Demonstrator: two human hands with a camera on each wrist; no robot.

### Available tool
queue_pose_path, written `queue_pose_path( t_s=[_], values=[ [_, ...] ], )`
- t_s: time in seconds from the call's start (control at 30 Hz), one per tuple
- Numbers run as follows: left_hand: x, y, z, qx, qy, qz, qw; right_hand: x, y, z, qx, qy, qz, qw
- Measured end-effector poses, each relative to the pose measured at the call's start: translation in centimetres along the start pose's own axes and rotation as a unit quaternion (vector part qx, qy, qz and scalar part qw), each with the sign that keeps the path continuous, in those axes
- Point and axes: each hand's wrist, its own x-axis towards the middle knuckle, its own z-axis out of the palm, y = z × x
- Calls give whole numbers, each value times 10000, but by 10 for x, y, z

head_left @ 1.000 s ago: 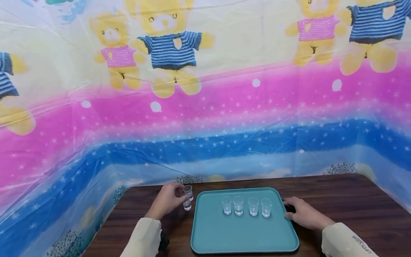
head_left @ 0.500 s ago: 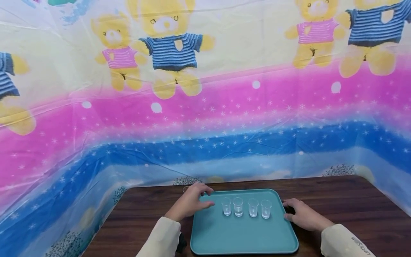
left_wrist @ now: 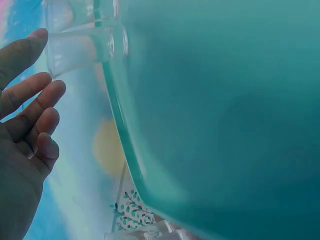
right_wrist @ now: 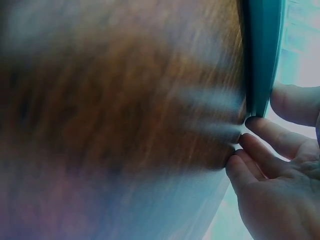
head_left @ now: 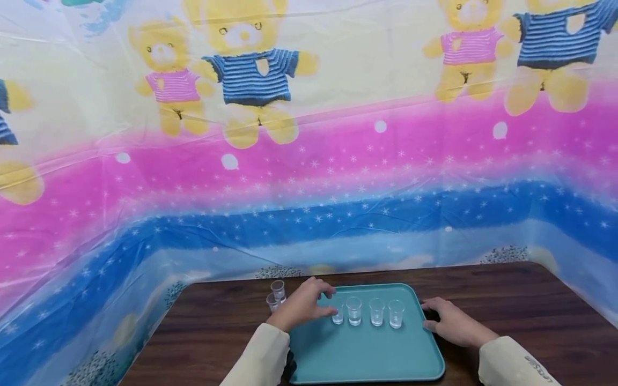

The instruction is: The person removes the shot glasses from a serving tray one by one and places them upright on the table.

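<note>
Several small clear shot glasses point(head_left: 354, 312) stand in a row on a teal tray point(head_left: 367, 359). My left hand point(head_left: 304, 305) is over the tray's left side, thumb and fingers spread apart at the leftmost glass point(head_left: 337, 316). In the left wrist view, the thumb tip is right at that glass's rim point(left_wrist: 70, 50), with the other fingers loosely bent beside it. At the tray's right edge, my right hand point(head_left: 454, 321) rests with relaxed fingers. In the right wrist view, its thumb point(right_wrist: 295, 102) touches the tray rim point(right_wrist: 262, 60), and its fingertips lie on the tabletop beside it.
Two more shot glasses point(head_left: 278, 289) stand on the dark wooden table point(head_left: 212, 332), left of the tray and partly behind my left hand. A curtain point(head_left: 309, 177) printed with bears hangs behind the table.
My left hand has left the glasses beside the tray and moved right over the tray to the leftmost glass in the row. My right hand has stayed at the tray's edge.
</note>
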Motion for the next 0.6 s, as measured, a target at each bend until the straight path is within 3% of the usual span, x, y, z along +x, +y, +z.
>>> queue_pose_path(
  t_s=[0.27, 0.6],
  values=[
    [0, 5, -1, -28, -140, -88, 9999, 1, -2, 0, 3, 4, -80, 10000],
    [-3, 7, -6, 446, 115, -11, 9989, 0, 0, 1, 16, -25, 4, 10000]
  ],
)
